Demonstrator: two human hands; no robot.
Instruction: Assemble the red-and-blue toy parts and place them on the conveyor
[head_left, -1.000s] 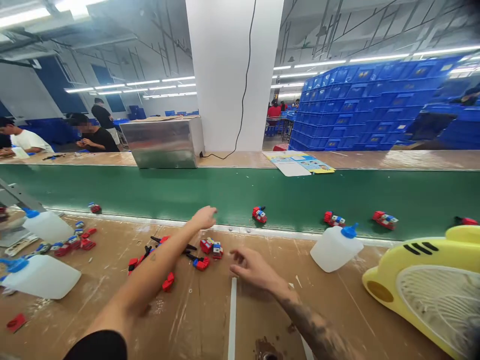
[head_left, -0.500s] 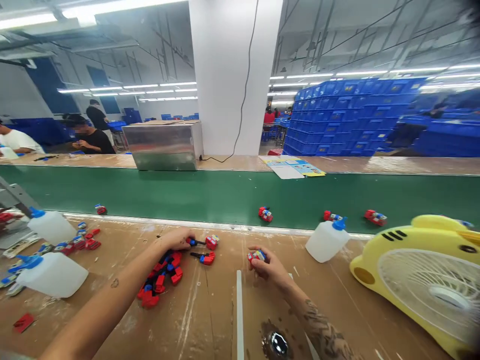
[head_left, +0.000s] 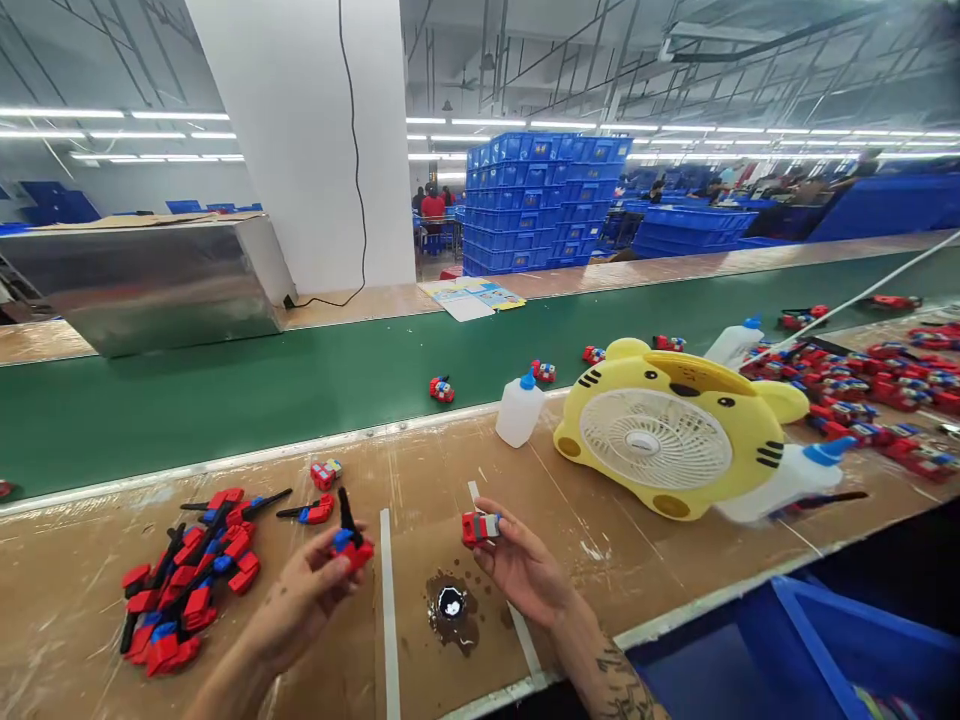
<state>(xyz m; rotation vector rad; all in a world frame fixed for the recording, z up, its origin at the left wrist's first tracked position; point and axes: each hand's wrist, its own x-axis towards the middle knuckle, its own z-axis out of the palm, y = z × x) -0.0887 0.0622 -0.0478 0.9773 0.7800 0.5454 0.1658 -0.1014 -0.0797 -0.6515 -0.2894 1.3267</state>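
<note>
My left hand (head_left: 296, 610) is closed on a red and blue plastic toy part (head_left: 355, 552) with a black rod pointing up. Across from it, my right hand (head_left: 532, 575) pinches a red and grey toy block (head_left: 475, 527) between thumb and fingers. The two pieces are apart, both above the table. Left of my left hand lies a pile of red, blue and black toy parts (head_left: 184, 580). One similar part with a rod (head_left: 309, 510) and a red and grey block (head_left: 325, 473) rest just beyond that hand.
A wet patch surrounds a small shiny round spot (head_left: 451, 602) between two white strips. Behind stand a white bottle (head_left: 520, 410) and a yellow animal-shaped fan (head_left: 675, 430). The green conveyor belt (head_left: 337, 385) carries several toy pieces. A blue crate (head_left: 810, 650) sits below the table's edge.
My view has turned right. My left hand has come away from the pile's far side, now holding a red and blue part with a rod. My right hand still holds its block.
</note>
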